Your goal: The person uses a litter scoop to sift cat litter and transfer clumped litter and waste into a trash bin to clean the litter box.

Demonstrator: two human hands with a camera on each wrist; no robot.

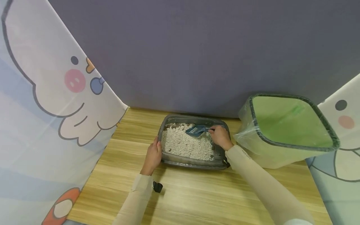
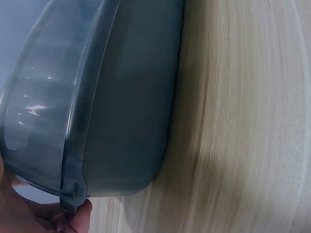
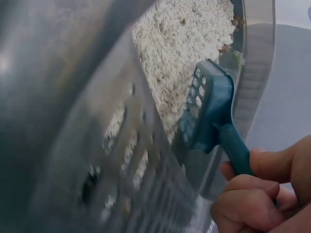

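Observation:
A grey see-through litter box (image 1: pixel 194 164) holds pale, grainy litter (image 1: pixel 185 143) with brown bits along its edges. At the box's left end, my left hand (image 1: pixel 153 155) grips the rim; the left wrist view shows fingers (image 2: pixel 81 216) curled at the corner of the box wall (image 2: pixel 129 111). My right hand (image 1: pixel 220 136) holds a blue-green slotted litter scoop (image 1: pixel 196 130) by its handle, over the back right of the litter. In the right wrist view the scoop (image 3: pixel 218 104) is tilted on its side by the box wall, and its head looks free of clumps.
Right of the box stands a pale green bin (image 1: pixel 292 125) with a dark rim and a clear plastic liner (image 1: pixel 248 132). Behind is a grey wall (image 1: pixel 180 56). Printed cloth with cartoon figures (image 1: pixel 56 78) hangs at both sides. The box sits on a wood-grain surface (image 1: pixel 191 193).

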